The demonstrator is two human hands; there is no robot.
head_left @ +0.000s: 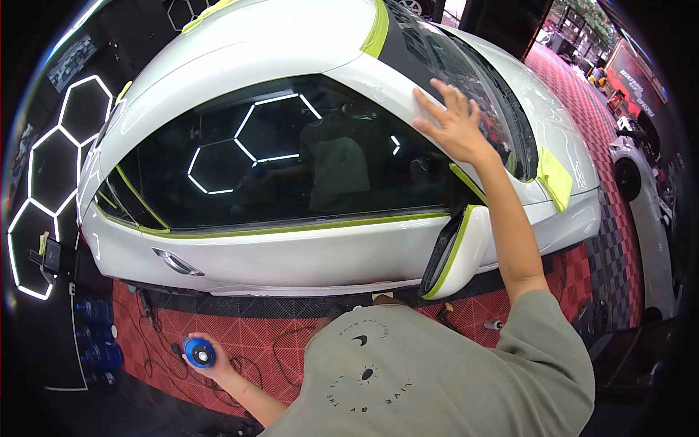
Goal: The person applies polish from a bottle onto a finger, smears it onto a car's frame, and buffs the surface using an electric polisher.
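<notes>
A white car (pixel 313 255) fills the upper middle, with yellow-green tape (pixel 291 229) along the lower edge of its dark side window (pixel 269 160). My right hand (pixel 455 124) is spread with fingers apart at the white pillar beside the windshield (pixel 466 80); whether it touches the surface is unclear. At the lower left my left hand (pixel 211 362) holds a round blue object (pixel 199 352) with a dark top and a pale centre, away from the car. The side mirror (pixel 466 255) has tape along its edge. A yellow-green cloth (pixel 555 178) lies on the front fender.
Dark cables (pixel 280 349) run over the red tiled floor (pixel 251 328). Blue water jugs (pixel 100 355) stand at the left, near hexagonal wall lights (pixel 33 160). Another car (pixel 644 218) is at the right. A small bottle (pixel 494 324) lies by my right side.
</notes>
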